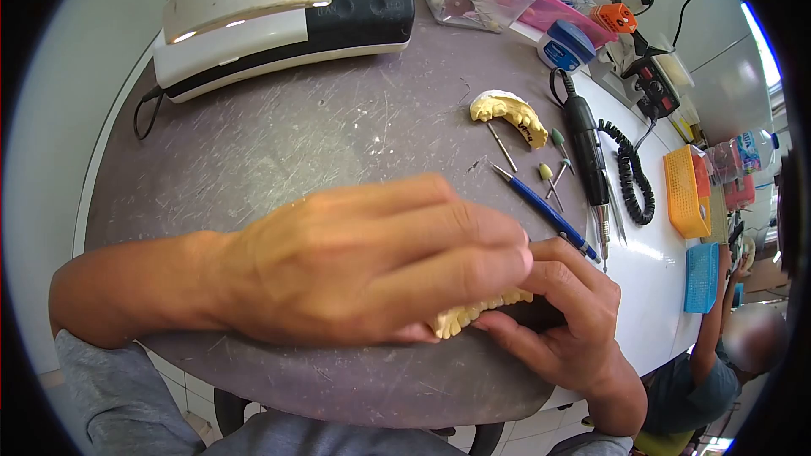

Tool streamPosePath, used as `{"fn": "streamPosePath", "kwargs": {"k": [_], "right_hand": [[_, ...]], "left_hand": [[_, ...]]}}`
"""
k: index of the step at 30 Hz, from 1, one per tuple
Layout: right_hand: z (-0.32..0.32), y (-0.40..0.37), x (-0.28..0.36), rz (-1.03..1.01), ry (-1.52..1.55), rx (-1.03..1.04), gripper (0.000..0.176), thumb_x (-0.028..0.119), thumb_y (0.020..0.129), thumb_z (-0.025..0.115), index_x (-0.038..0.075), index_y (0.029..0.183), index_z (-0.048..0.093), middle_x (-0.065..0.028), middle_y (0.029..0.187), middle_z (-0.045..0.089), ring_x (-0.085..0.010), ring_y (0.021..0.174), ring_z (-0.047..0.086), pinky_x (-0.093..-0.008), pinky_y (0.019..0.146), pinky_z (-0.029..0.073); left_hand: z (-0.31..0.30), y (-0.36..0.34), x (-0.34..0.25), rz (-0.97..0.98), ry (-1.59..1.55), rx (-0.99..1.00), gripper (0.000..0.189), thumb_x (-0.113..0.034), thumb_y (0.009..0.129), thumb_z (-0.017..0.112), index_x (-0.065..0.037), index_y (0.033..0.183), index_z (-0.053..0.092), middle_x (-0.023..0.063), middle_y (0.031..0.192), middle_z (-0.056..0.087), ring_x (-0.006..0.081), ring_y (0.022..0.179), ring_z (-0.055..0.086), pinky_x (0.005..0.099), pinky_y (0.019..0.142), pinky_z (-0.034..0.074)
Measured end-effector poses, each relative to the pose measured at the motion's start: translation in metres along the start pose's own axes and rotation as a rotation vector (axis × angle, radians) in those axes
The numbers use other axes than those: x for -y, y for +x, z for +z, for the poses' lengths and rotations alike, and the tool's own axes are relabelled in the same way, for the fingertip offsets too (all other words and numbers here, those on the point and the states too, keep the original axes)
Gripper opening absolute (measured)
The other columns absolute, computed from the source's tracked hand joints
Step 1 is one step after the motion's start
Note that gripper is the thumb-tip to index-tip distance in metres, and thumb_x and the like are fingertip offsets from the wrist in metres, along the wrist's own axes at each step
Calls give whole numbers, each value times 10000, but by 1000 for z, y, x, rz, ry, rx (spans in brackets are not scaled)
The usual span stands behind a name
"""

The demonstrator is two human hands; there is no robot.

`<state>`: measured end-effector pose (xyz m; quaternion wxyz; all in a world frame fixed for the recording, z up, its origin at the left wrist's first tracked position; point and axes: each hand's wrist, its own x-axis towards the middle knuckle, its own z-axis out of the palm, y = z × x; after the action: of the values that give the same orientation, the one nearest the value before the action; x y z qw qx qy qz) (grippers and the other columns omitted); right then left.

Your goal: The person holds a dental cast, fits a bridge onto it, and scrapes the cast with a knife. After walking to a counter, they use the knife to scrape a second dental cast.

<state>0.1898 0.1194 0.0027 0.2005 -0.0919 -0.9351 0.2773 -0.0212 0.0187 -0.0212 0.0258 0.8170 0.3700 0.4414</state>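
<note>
Pinching the tooth model in the right hand, at the near side of the grey table. Reaching over it with the left hand, blurry, with fingers close together; cannot tell if pinching too. Can see a blue pencil and black drill past both.

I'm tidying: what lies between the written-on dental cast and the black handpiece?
In the head view, a green-tipped bit lies between the dental cast and the black handpiece.
</note>
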Motion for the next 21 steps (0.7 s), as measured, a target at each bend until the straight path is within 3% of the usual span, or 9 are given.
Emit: {"fn": "streamPosePath", "kwargs": {"k": [1,2,3,6,15,21], "right_hand": [[0,0,0,11,11,-18,327,81,696,809,37,991,673,-93,928,658,-205,773,662,-292,638,540],[-1,1,0,9,8,-20,327,81,696,809,37,991,673,-93,928,658,-205,773,662,-292,638,540],[-2,1,0,22,8,-14,341,77,701,807,37,1011,672,-93,940,660,-200,784,667,-288,645,546],[-1,0,-3,47,17,-17,345,71,711,801,31,1028,670,-95,945,665,-191,783,670,-279,644,552],[-1,-1,-6,68,68,-23,251,52,730,783,17,950,668,-99,886,677,-183,749,662,-270,617,546],[-1,-1,-5,63,57,-7,228,48,742,774,9,940,668,-96,902,678,-172,729,660,-269,625,547]], "left_hand": [[-3,0,1,-94,-25,42,543,-133,686,805,17,1158,583,177,1136,640,266,860,662,338,757,551],[-5,-1,-1,-213,-44,68,654,-180,647,840,-8,1210,557,120,1181,633,305,1022,614,392,893,504],[-8,0,0,-210,-42,67,654,-180,647,840,-8,1210,557,120,1181,633,305,1022,614,392,893,504],[-13,2,0,-406,-21,223,609,-127,647,820,-70,1205,583,95,1269,586,328,1220,495,413,976,458],[-12,3,0,-391,-134,182,222,-22,690,763,-92,891,697,135,1314,542,327,1228,495,433,1007,412],[-12,4,-1,-364,-104,185,216,-29,701,763,-92,898,704,128,1292,552,302,1189,525,414,965,447]]}}
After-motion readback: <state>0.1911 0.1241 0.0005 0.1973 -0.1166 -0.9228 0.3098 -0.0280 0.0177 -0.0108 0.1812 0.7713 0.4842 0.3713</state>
